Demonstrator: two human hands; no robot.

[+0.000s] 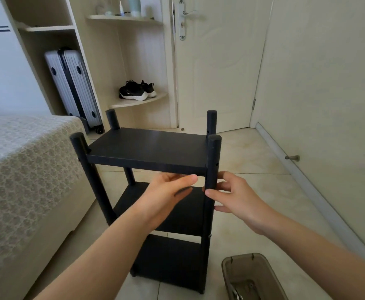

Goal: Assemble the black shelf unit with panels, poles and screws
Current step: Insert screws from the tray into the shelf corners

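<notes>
The black shelf unit [147, 148] stands upright on the tiled floor, with three panels set between several round black poles. My left hand [166, 198] reaches under the front edge of the top panel, fingers nearly straight, touching its underside. My right hand [235, 195] is at the near right pole [212, 165], just below the top panel, with thumb and fingers curled round it. A small screw hole shows on that pole level with the top panel. The lower panels are partly hidden by my left arm.
A bed with a patterned cover [25, 169] stands close on the left. A translucent brown plastic box [253, 278] with small metal parts sits on the floor at bottom right. A closed door [216, 61], a suitcase [73, 87] and a corner shelf with shoes [137, 90] lie beyond.
</notes>
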